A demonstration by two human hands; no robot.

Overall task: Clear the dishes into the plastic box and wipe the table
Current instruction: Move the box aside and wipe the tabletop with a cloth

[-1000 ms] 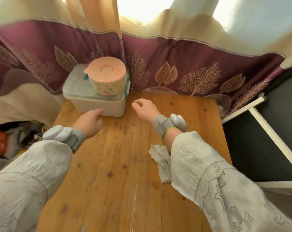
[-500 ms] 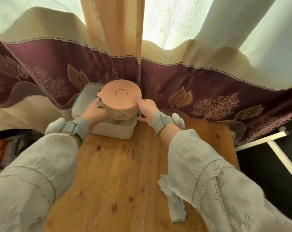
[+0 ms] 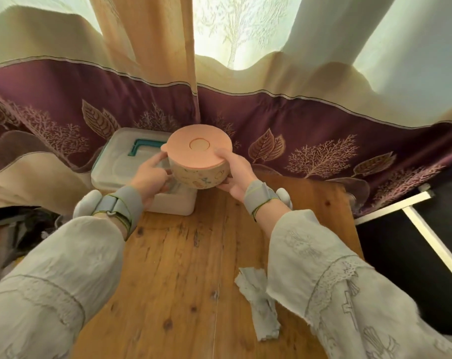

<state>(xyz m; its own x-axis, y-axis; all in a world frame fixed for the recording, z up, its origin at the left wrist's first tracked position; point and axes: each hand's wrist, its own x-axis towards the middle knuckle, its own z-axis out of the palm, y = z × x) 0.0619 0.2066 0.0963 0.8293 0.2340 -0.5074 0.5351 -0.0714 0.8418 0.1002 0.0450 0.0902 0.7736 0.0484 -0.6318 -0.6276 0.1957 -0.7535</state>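
A round patterned bowl with a pink lid (image 3: 197, 156) is held up between both hands, just off the lid of the plastic box (image 3: 121, 167). My left hand (image 3: 151, 177) grips the bowl's left side, and my right hand (image 3: 236, 174) cups its right side with the thumb on the lid. The white plastic box has a teal handle (image 3: 139, 149) and sits shut at the table's far left corner. A crumpled grey cloth (image 3: 261, 299) lies on the wooden table (image 3: 181, 268), partly under my right sleeve.
A maroon and cream curtain (image 3: 310, 125) hangs close behind the table's far edge. A white frame (image 3: 427, 229) and dark floor lie to the right of the table. Clutter sits on the floor at the left (image 3: 17, 229).
Both hands reached from the table to the bowl on the box, took hold of its sides, and lifted it slightly to the right. My view tilted upward.
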